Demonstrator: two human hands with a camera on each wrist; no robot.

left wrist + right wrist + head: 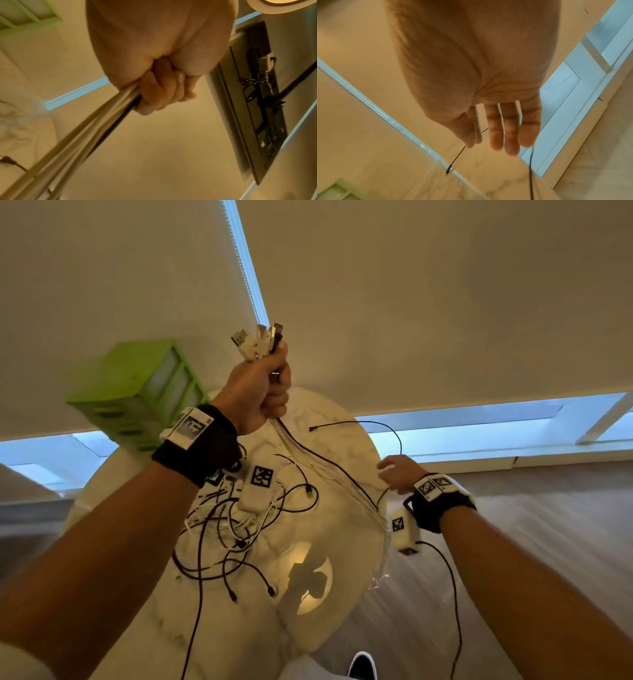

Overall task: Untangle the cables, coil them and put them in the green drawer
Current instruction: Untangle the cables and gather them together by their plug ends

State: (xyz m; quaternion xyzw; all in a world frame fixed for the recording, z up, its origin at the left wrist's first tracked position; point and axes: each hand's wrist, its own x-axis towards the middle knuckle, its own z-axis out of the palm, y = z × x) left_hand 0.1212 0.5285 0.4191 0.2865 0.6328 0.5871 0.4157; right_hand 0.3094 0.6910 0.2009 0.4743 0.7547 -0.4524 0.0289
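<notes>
My left hand (263, 392) is raised above the round marble table (308, 628) and grips a bundle of white cables (325, 470) with one black one. Their USB plugs (257, 338) stick up out of the fist. In the left wrist view the fingers (163, 88) curl tight around the bundle (85, 135), which runs taut down to the table's right edge. My right hand (394, 474) is at that edge, thumb and forefinger (471, 135) pinching a thin black cable (457, 157). Its free plug (311, 429) hangs in the air. The green drawer unit (137, 392) stands at the back left.
A tangle of black and white cables (233, 529) lies on the table around a white box with a marker tag (257, 487). Another tagged white box (404, 529) hangs by my right wrist, trailing a black lead. Wooden floor and a shoe (361, 666) lie below.
</notes>
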